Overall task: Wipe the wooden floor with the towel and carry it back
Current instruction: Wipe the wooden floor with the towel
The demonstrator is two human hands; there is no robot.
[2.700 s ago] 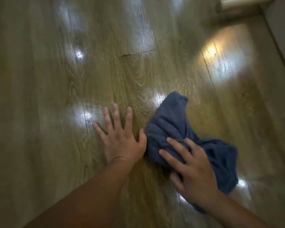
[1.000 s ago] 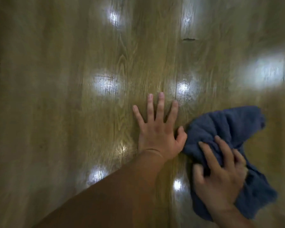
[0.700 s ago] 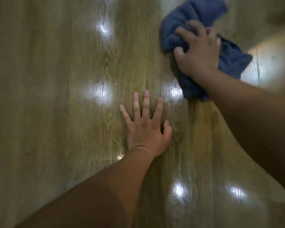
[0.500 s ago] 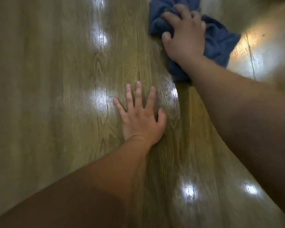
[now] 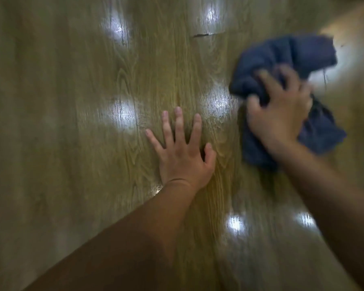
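A crumpled dark blue towel (image 5: 286,59) lies on the glossy wooden floor (image 5: 72,143) at the right. My right hand (image 5: 280,114) grips the towel from above with curled fingers; it is blurred by motion. My left hand (image 5: 181,152) rests flat on the floor at the middle, fingers spread and straight, a short way left of the towel. Part of the towel is hidden under my right hand.
Bright light reflections dot the floor boards. A small dark gap (image 5: 200,35) marks a board joint at the upper middle. A brighter lit patch of floor (image 5: 349,51) lies at the far right.
My right hand has dragged the towel back from the far top of the view toward me and to the right. My left hand stays planted on the floor.
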